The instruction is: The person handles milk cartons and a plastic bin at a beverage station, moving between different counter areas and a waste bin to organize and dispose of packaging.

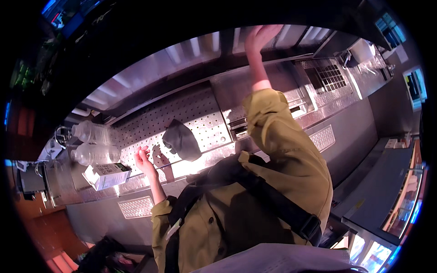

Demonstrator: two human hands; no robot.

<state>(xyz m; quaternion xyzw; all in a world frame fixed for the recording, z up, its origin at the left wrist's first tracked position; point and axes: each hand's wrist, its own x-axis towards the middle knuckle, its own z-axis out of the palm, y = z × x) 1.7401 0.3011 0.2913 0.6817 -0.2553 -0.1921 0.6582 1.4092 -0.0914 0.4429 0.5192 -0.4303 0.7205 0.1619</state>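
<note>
My left hand (143, 159) hovers at the front edge of a perforated stainless-steel counter panel (143, 128), palm up, its fingers loosely curled with nothing in them. To its right lies a crumpled dark grey cloth item (182, 140), perhaps a cap. My right hand (261, 37) is raised at the top of the view, by a ribbed metal panel (205, 44). A dark overhanging edge hides its fingertips, so whether it holds anything does not show. Two clear plastic jugs (97, 154) and an opened white carton (107, 175) bearing writing stand left of my left hand.
A grid grate (331, 78) is set in the counter at the right, near a metal basin (363, 51). A dark overhang spans the top. At lower right stands a long grey worktop (372, 181) beside a lit glass case (403, 204). Dark bags (106, 254) lie at lower left.
</note>
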